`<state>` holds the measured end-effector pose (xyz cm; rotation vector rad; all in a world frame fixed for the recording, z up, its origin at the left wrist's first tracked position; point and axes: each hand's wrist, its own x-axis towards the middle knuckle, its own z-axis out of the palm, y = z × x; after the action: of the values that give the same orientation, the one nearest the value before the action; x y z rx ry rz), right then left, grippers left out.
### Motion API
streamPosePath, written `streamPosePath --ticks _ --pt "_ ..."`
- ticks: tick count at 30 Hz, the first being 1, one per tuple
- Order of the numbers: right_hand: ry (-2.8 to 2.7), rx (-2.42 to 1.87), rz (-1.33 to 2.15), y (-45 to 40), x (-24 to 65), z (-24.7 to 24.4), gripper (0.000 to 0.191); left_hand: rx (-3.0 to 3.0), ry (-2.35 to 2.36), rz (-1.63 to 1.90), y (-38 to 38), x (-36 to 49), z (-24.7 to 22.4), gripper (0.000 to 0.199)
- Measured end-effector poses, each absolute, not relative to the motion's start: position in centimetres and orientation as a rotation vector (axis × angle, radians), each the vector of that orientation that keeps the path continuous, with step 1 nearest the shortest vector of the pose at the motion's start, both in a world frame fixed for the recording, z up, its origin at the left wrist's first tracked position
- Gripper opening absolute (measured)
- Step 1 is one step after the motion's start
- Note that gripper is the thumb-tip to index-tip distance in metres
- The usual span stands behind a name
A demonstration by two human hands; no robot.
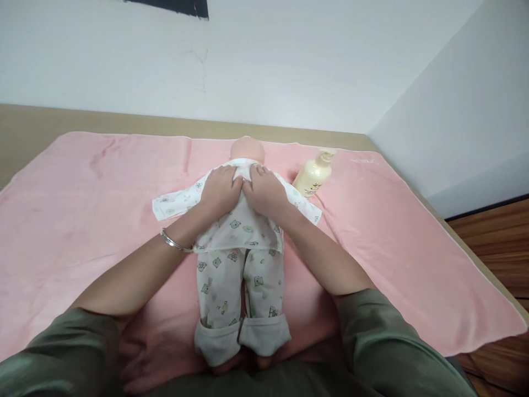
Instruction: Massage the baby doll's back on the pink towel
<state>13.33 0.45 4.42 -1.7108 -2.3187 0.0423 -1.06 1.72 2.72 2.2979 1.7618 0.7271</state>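
"One pink fabric sheet, with?"

"A hairless, round-headed doll lying in white cloth pyjamas, trouser cuffs rolled."

"Hands?"

"Left hand and right hand, spread palm-down across its upper torso."

"Print?"

"Little greenish animals."

Loose, dark green sleeves, elbow-length; slim silver bangle, left wrist.

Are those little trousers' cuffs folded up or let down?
Folded up: both cuffs form wide, plain bands around the patterned trouser legs.
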Motion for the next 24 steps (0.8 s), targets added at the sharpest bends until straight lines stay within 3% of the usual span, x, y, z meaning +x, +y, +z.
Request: streamPosePath --ticks 4,9,12,19,24 --pt "-2.236 -1.782 0.244 2.1 14.3 5.0 0.058 2.423 1.724 0.802 0.5 0.1 2.1 0.053" --pt "-2.353 -1.736 -0.042 -0.6 13.1 4.8 0.046 2.213 1.747 0.685 2.0 -1.4 3.1 0.036" --pt "-2.388 -1.659 -0.182 -1.6 12.5 4.4 0.044 2.104 1.694 0.644 2.9 -2.4 3.8 0.038" --pt "-2.271 -1.762 0.243 2.0 14.7 5.0 0.051 2.495 1.784 0.723 -0.1 -0.2 3.1 0.037" --pt "-2.307 -1.786 0.039 0.2 13.5 4.8 0.051 2.384 1.800 0.732 0.1 -0.2 3.1 0.034"
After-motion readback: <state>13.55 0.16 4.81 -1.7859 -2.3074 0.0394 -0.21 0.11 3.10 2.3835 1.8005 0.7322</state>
